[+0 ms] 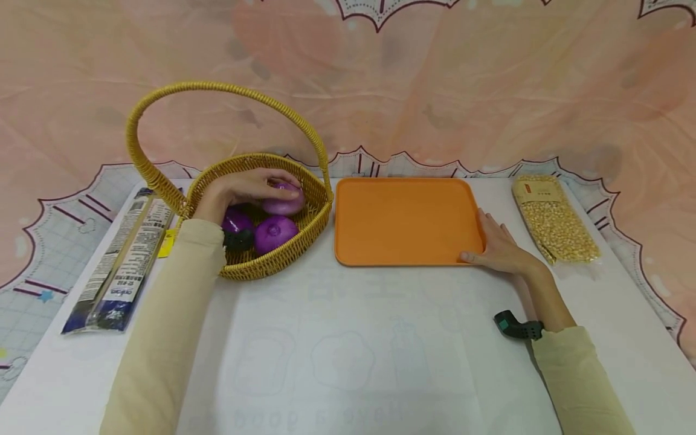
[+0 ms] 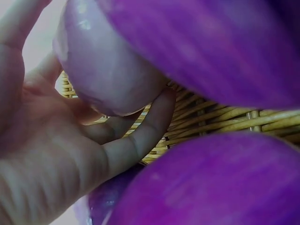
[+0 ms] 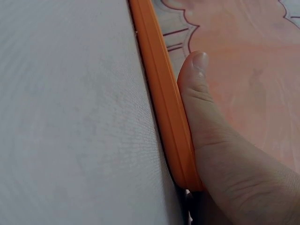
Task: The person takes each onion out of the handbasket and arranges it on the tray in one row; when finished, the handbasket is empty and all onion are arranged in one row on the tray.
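My left hand [image 1: 244, 184] reaches into the yellow wicker basket [image 1: 272, 266] and grips a pale purple onion [image 1: 284, 205] near the far wall. In the left wrist view, fingers curl round that onion [image 2: 112, 70] from the side and below. A deeper purple onion [image 1: 275, 234] lies just nearer in the basket, and another purple onion [image 1: 237, 219] is partly hidden by my wrist. My right hand [image 1: 500, 244] rests against the right end of the orange tray [image 1: 405, 223], fingers extended along its side. The thumb lies over the tray's near right corner.
Long printed packets [image 1: 122, 260] lie left of the basket, beside a small yellow tag [image 1: 167, 243]. A bag of yellow kernels [image 1: 554, 220] lies at the right. The basket's tall handle [image 1: 228, 87] arches above it. A patterned cloth [image 1: 489, 90] hangs behind the white table [image 1: 353, 338].
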### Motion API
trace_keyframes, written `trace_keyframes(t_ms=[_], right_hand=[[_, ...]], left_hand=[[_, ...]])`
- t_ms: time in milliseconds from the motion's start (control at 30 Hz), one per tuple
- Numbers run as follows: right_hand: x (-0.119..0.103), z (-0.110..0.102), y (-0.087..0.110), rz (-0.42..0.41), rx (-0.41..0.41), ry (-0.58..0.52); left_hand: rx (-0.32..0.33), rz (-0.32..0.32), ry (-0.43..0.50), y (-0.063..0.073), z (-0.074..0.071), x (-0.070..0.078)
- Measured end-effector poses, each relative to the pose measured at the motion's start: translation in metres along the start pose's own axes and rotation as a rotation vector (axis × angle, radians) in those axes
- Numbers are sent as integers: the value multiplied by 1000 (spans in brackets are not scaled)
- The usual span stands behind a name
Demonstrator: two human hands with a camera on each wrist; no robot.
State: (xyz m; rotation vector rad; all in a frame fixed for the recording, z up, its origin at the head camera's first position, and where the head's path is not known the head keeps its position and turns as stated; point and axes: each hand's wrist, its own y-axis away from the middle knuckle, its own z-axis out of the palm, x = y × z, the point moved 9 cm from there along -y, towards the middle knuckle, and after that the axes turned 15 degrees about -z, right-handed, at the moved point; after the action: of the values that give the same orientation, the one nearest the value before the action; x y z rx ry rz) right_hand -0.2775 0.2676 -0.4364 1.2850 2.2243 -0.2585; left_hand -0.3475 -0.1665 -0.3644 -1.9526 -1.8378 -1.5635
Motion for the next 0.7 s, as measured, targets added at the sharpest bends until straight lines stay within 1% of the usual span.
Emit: trace_keyframes(t_ms=[367,700], right_hand=[[-1,-1,1,0,3,-9],[-3,-2,2,-14,11,-25]], left_hand=[[32,18,-18,0,-2,2],[36,32,2,2,-4,5]])
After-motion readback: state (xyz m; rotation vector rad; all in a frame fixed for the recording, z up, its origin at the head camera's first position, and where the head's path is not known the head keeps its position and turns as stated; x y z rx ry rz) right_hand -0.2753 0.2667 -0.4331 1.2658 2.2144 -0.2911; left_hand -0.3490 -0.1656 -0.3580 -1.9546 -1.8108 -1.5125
